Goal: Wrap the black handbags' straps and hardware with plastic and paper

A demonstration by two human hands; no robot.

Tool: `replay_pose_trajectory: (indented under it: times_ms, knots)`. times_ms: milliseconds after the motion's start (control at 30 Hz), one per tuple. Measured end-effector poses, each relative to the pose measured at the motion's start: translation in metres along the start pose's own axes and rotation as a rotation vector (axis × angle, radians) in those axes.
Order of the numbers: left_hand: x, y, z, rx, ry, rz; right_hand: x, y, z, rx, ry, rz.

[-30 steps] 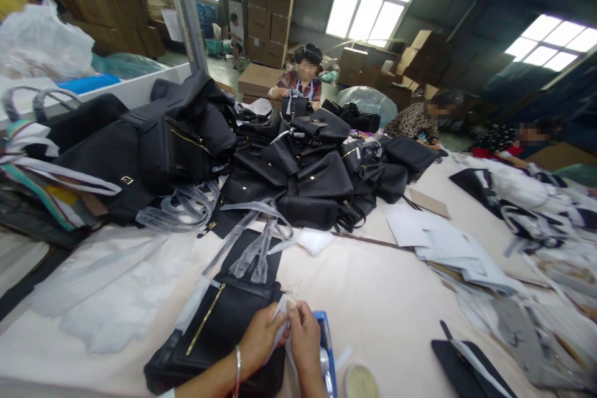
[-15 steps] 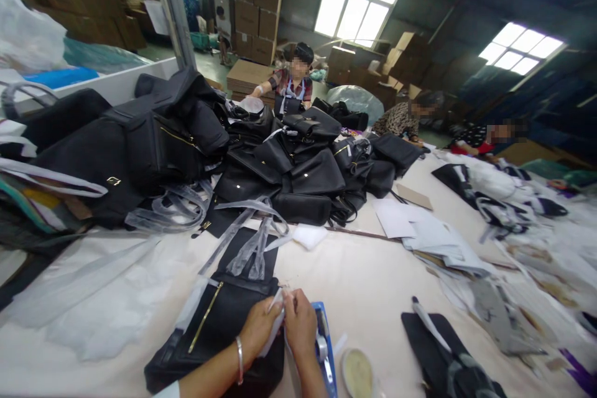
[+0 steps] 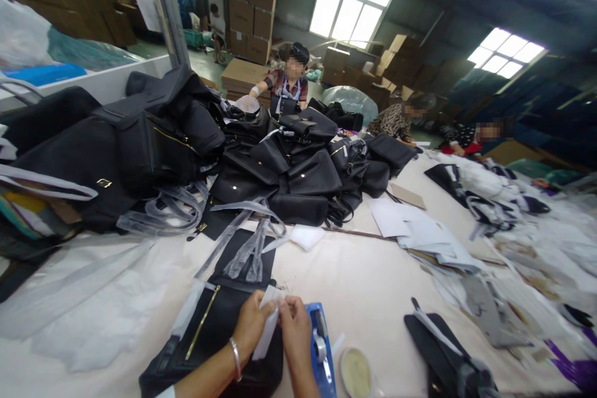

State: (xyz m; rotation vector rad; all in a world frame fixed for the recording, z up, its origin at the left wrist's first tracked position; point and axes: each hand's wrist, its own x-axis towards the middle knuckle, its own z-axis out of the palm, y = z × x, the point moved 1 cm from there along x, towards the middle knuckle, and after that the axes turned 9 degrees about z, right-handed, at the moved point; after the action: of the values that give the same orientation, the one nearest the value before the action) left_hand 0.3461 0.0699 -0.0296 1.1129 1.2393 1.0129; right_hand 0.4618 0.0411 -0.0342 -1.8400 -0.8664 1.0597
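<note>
A black bag (image 3: 233, 329) with a gold zipper (image 3: 203, 323) lies on the table before me, its straps (image 3: 252, 255) wrapped in translucent film. Over its right side, my left hand (image 3: 250, 326) is closed on a thin white strip (image 3: 268, 333), which hangs down past the thumb. My right hand (image 3: 296, 326) pinches the strip's upper part, close to the left fingertips. Whether the strip is paper or foam I cannot tell. Just right of my right hand is a blue tape dispenser (image 3: 321, 348), partly covered by the forearm.
Black bags (image 3: 298, 180) are heaped across the table. White wrapping sheets (image 3: 102, 311) lie at left, white papers (image 3: 420, 233) at right. A round container (image 3: 356, 373) and another black bag piece (image 3: 443, 348) are near the front. Co-workers (image 3: 289, 78) sit beyond.
Both hands have shifted slightly, and the white strip now shows broader and flatter between them. The view has turned a little; the bag stays in place on the table.
</note>
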Motion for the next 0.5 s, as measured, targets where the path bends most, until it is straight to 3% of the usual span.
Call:
replay_pose_trajectory:
  times_ms: [200, 500]
  knots:
    - [-0.001, 0.007, 0.003, 0.199, 0.012, 0.082, 0.005, -0.002, 0.003, -0.184, 0.064, 0.002]
    - [-0.004, 0.013, 0.019, 0.651, -0.131, 0.142, 0.015, -0.004, 0.001, -0.039, 0.059, 0.088]
